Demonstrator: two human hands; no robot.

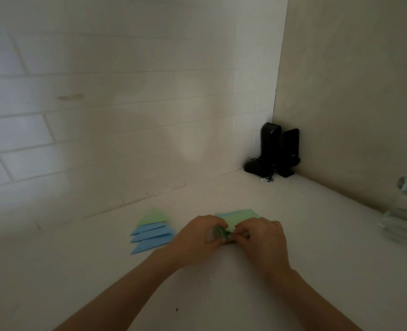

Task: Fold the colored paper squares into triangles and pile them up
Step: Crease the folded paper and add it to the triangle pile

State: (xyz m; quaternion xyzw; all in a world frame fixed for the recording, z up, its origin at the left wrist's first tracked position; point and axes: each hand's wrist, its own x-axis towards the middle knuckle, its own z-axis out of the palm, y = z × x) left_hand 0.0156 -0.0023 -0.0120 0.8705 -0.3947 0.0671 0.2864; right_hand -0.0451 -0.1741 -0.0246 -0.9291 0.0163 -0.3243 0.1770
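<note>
Both hands, left hand (199,231) and right hand (259,231), pinch a green paper (221,232) together above the surface (221,295). Match its corners squarely, then crease firmly before adding it to the pile of triangles (152,231).

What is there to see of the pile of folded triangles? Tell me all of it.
The pile of folded triangles lies flat on the white table, just left of the left hand and apparently not touched by it. It looks like thin paper: three blue triangles fanned out towards the viewer, one light green triangle at the far end, overlapping.
</note>
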